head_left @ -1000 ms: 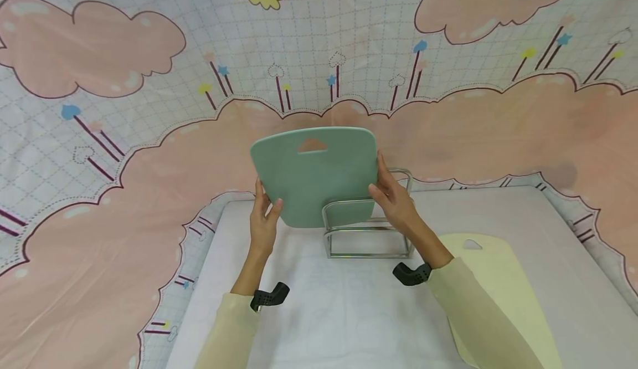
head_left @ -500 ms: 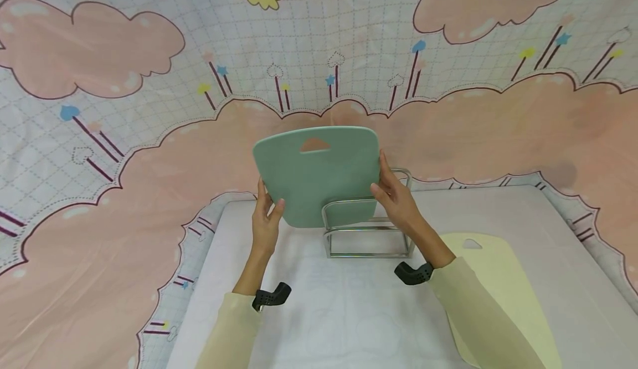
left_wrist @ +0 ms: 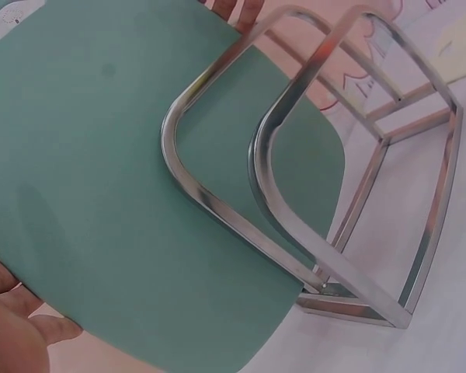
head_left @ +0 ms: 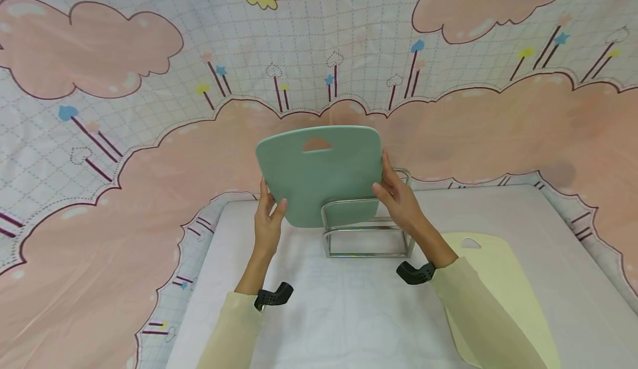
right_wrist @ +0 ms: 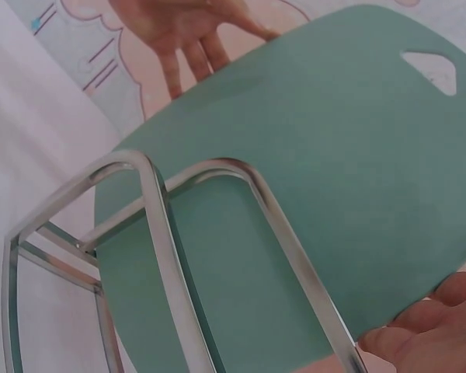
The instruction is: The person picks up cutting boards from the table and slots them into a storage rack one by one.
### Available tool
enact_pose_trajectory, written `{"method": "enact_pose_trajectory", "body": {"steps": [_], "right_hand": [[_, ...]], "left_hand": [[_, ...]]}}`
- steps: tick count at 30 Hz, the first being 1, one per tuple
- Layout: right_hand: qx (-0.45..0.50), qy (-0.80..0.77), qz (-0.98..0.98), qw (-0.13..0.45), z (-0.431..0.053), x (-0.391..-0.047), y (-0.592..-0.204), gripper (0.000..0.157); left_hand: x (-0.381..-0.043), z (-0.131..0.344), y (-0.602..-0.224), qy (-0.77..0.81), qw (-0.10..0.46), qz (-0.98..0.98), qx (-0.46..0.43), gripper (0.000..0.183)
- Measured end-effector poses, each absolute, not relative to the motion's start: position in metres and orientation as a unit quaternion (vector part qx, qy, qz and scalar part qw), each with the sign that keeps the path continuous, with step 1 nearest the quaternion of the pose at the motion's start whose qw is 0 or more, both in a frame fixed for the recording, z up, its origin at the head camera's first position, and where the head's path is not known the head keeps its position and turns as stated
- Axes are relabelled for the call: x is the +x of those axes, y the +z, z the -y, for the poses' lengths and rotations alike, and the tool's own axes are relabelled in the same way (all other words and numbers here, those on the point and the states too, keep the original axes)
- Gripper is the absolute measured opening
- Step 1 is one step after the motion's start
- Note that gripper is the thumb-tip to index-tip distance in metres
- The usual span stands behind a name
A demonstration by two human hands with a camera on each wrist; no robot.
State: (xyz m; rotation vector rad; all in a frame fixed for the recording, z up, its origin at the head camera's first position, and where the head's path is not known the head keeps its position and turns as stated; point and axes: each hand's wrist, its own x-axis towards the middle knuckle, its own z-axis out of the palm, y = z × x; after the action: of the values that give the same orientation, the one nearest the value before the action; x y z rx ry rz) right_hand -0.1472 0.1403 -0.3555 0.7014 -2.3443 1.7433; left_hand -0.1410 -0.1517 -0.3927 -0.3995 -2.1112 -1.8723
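Observation:
A green cutting board stands on its long edge, its handle hole at the top, with its lower right part behind a loop of the metal rack. My left hand holds the board's left edge, thumb in front and fingers toward the back. At the right edge, my right hand grips the board the same way. Seen from the left wrist, the board passes behind the two rounded rack loops. The right wrist view shows the board with fingers along both edges.
A pale yellow cutting board lies flat on the white-covered table, partly under my right forearm. Behind the table hangs a printed cloth with clouds. Black wrist cameras sit on both wrists.
The green cutting board and both hands have slid slightly to the right along the rack. Both hands keep their hold, and the rack and yellow board stay put.

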Motion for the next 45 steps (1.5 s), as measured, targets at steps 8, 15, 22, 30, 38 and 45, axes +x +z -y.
{"method": "enact_pose_trajectory", "body": {"steps": [8, 15, 22, 30, 38, 45], "right_hand": [[0.228, 0.580, 0.780, 0.067, -0.143, -0.147, -0.356, 0.071], [0.228, 0.588, 0.772, 0.074, -0.150, -0.158, -0.370, 0.072], [0.226, 0.583, 0.776, 0.083, -0.154, -0.163, -0.380, 0.072], [0.216, 0.573, 0.785, 0.095, -0.161, -0.168, -0.389, 0.071], [0.209, 0.578, 0.783, 0.094, -0.164, -0.165, -0.383, 0.070], [0.211, 0.585, 0.778, 0.085, -0.165, -0.151, -0.366, 0.072]], "left_hand": [[-0.141, 0.149, -0.393, -0.653, 0.146, 0.729, -0.143, 0.070], [-0.142, 0.145, -0.393, -0.650, 0.141, 0.733, -0.146, 0.071], [-0.142, 0.142, -0.393, -0.649, 0.141, 0.733, -0.146, 0.070], [-0.143, 0.138, -0.394, -0.653, 0.139, 0.728, -0.156, 0.070], [-0.142, 0.132, -0.393, -0.655, 0.136, 0.726, -0.156, 0.070], [-0.142, 0.128, -0.393, -0.657, 0.130, 0.726, -0.157, 0.070]]}}
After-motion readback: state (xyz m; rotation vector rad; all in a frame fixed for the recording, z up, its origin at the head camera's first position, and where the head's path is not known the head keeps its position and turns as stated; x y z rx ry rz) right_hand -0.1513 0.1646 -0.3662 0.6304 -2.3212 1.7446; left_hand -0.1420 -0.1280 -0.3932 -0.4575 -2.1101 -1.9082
